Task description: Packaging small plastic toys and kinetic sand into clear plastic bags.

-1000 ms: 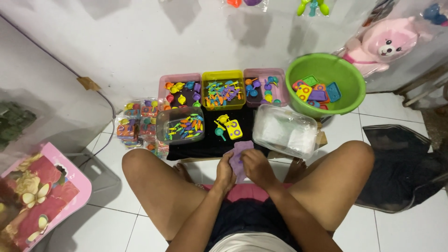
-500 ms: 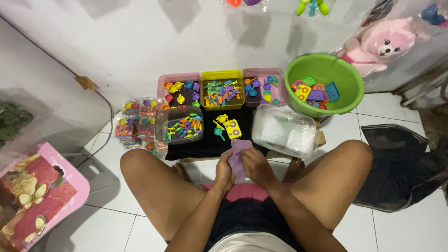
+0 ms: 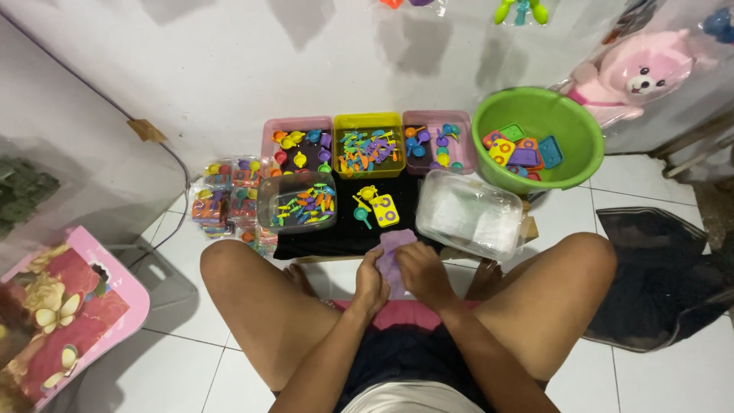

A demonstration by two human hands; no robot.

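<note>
Between my knees, my left hand and my right hand both grip a flat purple plastic piece. Just beyond it, on a black cloth, lie a yellow toy stove piece and a few small yellow and teal toy utensils. A clear tub of mixed coloured toy utensils stands left of them. A clear lidded box with white contents is on the right.
Against the wall stand a pink tub, a yellow tub and another pink tub of small toys. A green basin holds coloured stove pieces. Bagged toy sets lie left, beside a pink floral stool.
Both hands stay on the purple piece with almost no movement. The view has shifted slightly.
</note>
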